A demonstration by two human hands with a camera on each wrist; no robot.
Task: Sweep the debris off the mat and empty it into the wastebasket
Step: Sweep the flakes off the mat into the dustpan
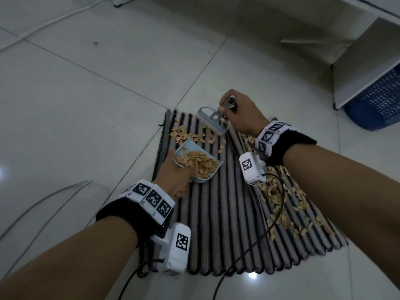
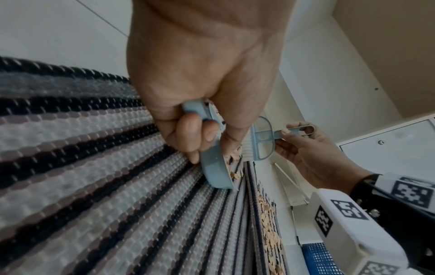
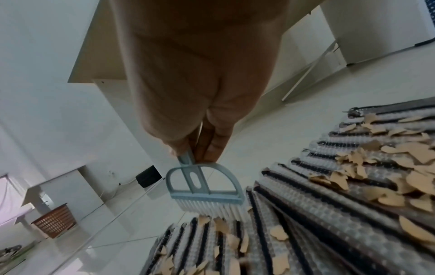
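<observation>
Head view: dustpan [image 1: 198, 163] gripped by left hand [image 1: 176, 178], part-filled; brush [image 1: 213, 121] pinched by right hand [image 1: 240, 113] at far mat [image 1: 227, 213] edge. Debris [image 1: 279, 195] left along right side; wastebasket [image 1: 378, 100] unreached.

Both forearms are bare, each with a black wristband [image 1: 121, 215] at the wrist. Over each band runs a strip of white blocks [image 1: 151, 198] printed with black square-patterned markers — three in a row on the left. A white boxy camera unit [image 1: 175, 247] hangs below each wrist, also marked, with a black cable [image 1: 275, 215] trailing from it — the left one partly coiled.
</observation>
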